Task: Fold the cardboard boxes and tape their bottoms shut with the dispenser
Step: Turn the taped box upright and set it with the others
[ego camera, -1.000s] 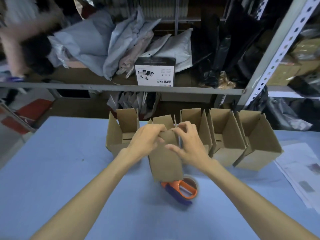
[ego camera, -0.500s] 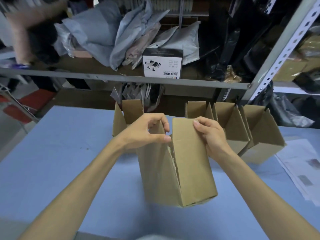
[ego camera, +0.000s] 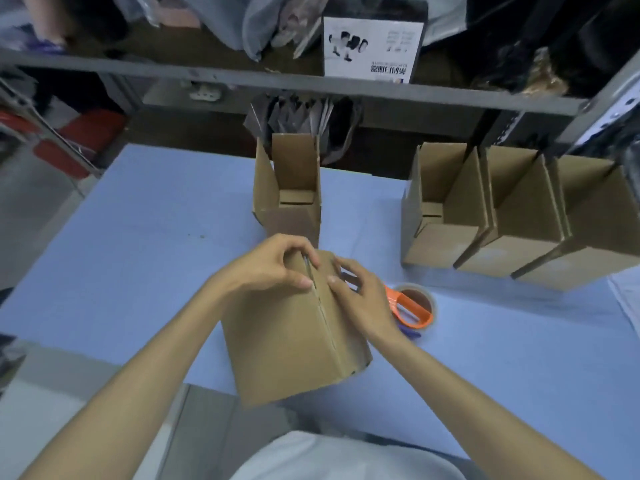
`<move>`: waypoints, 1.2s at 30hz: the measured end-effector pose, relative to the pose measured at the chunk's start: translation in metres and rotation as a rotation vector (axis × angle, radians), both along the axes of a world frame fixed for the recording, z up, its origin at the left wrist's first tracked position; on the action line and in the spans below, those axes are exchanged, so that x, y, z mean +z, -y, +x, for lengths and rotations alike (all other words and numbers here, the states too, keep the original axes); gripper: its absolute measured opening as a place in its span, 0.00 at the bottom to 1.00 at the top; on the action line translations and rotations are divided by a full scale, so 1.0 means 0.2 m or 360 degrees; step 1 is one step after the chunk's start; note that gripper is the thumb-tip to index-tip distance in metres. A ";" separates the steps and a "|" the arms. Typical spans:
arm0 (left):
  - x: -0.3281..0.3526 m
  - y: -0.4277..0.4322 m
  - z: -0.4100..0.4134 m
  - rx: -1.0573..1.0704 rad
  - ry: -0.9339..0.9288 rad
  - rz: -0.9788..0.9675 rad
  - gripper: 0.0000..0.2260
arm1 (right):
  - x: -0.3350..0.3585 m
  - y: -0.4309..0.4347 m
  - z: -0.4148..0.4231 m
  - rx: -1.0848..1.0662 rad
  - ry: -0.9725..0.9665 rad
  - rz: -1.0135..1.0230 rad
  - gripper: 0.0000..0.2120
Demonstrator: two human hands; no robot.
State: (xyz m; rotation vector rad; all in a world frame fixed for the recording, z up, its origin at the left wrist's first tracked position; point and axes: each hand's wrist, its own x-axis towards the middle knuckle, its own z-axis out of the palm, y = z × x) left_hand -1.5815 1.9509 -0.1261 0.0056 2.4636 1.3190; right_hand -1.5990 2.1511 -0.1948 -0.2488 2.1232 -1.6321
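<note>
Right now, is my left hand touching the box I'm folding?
Touching. The head view shows the left hand pinching the flap edge of the cardboard box beside its centre seam.

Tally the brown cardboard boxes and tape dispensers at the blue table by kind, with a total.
Cardboard boxes: 5 (held box in left hand and right hand, one behind it, three at right)
Tape dispenser: 1
Total: 6

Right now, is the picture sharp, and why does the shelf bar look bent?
Head view: the wide lens bows the shelf bar; the top left corner is smeared; the box, left hand and right hand are fairly sharp; the light is dim, shadows soft.
</note>
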 end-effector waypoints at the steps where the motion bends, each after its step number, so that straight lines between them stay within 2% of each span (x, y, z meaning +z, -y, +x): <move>1: -0.04 0.02 -0.01 0.0003 0.0060 -0.0018 0.12 | -0.02 0.02 0.05 0.0016 -0.0010 0.0030 0.18; 6: -0.24 0.07 -0.13 0.0066 0.0128 -0.0175 0.10 | -0.09 0.11 0.17 -0.0018 0.0021 0.0078 0.16; 9: -0.37 0.05 -0.19 0.0100 0.0125 -0.0321 0.10 | -0.15 0.17 0.15 -0.0122 -0.0062 0.0194 0.10; 13: -0.51 0.03 -0.20 0.0157 0.0084 -0.0409 0.11 | -0.23 0.21 0.20 -0.0409 0.0148 0.0173 0.10; 16: -0.52 0.04 -0.19 0.0209 0.0042 -0.0363 0.14 | -0.25 0.17 0.27 -0.0468 0.0193 0.0212 0.09; 19: -0.51 0.01 -0.13 0.0333 -0.0053 -0.0367 0.18 | -0.26 0.11 0.34 -0.0411 0.0162 0.0213 0.07; 22: -0.49 -0.13 0.01 0.0674 -0.0291 -0.0578 0.20 | -0.24 0.09 0.34 -0.0345 0.0129 0.0227 0.06; 25: -0.51 -0.29 0.20 0.0913 -0.0214 -0.0757 0.24 | -0.23 0.08 0.32 -0.0168 0.0035 0.0260 0.11; 27: -0.54 -0.34 0.31 0.0892 -0.0163 -0.0773 0.28 | -0.24 0.07 0.31 -0.0084 0.0014 0.0262 0.12; 30: -0.56 -0.34 0.36 0.0824 -0.0240 -0.0827 0.27 | -0.24 0.02 0.25 0.0070 0.0201 0.0190 0.08; 32: -0.55 -0.33 0.35 0.0759 -0.0275 -0.0907 0.28 | -0.24 -0.04 0.19 0.0139 0.0242 0.0281 0.10; 33: -0.55 -0.33 0.34 0.0702 -0.0288 -0.0947 0.29 | -0.25 -0.09 0.17 0.0105 0.0109 0.0408 0.12; 36: -0.56 -0.29 0.31 0.0487 -0.0326 -0.1074 0.29 | -0.30 -0.23 0.08 -0.0139 -0.0536 0.0903 0.18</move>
